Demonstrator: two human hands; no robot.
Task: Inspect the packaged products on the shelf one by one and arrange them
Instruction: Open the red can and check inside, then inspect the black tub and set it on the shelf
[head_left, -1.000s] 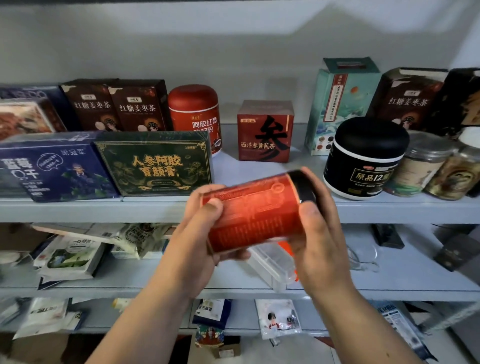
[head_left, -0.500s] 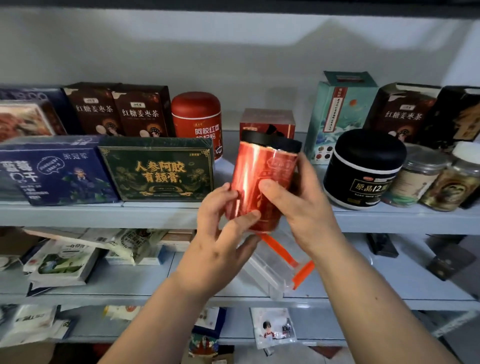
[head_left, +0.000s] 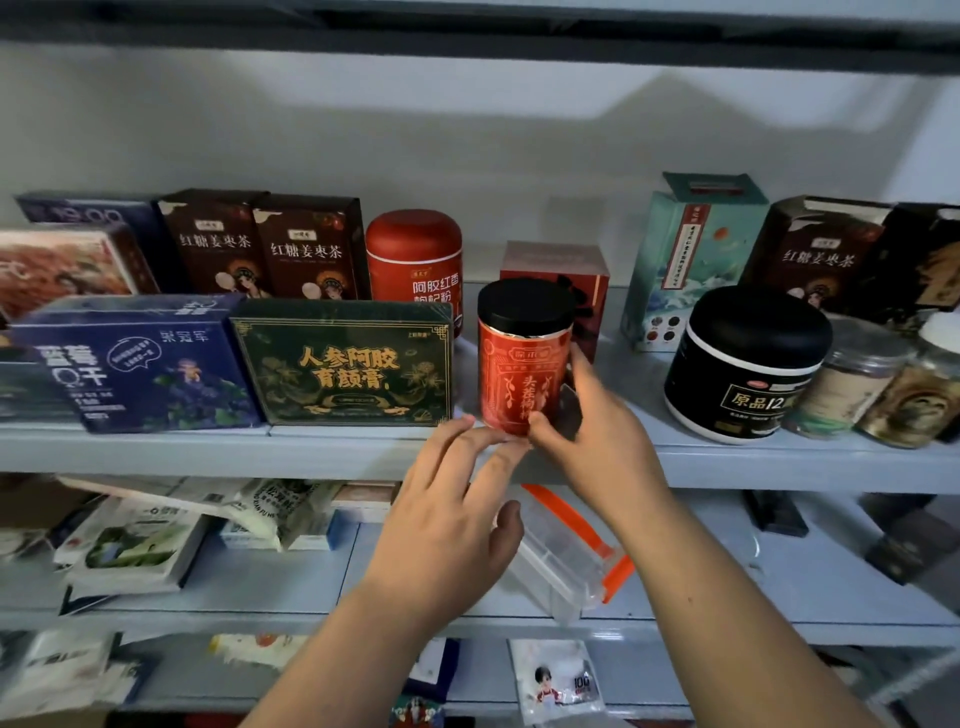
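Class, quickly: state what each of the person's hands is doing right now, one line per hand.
Left hand: open, fingertips touching the base of the red jar, not gripping.
Right hand: closed on the red jar, which stands upright on the shelf.

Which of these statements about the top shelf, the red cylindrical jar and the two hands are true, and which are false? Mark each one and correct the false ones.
1. The red cylindrical jar with a black lid stands upright on the grey metal top shelf. True.
2. The jar stands right of the dark green rectangular box with gold lettering. True.
3. The right hand is clear of the jar. False: its thumb and fingers are on the jar's lower part.
4. The black round tub with a domed lid is left of the jar. False: it is to the right.
5. The left hand wraps around the jar's lid. False: its fingertips are at the jar's base.
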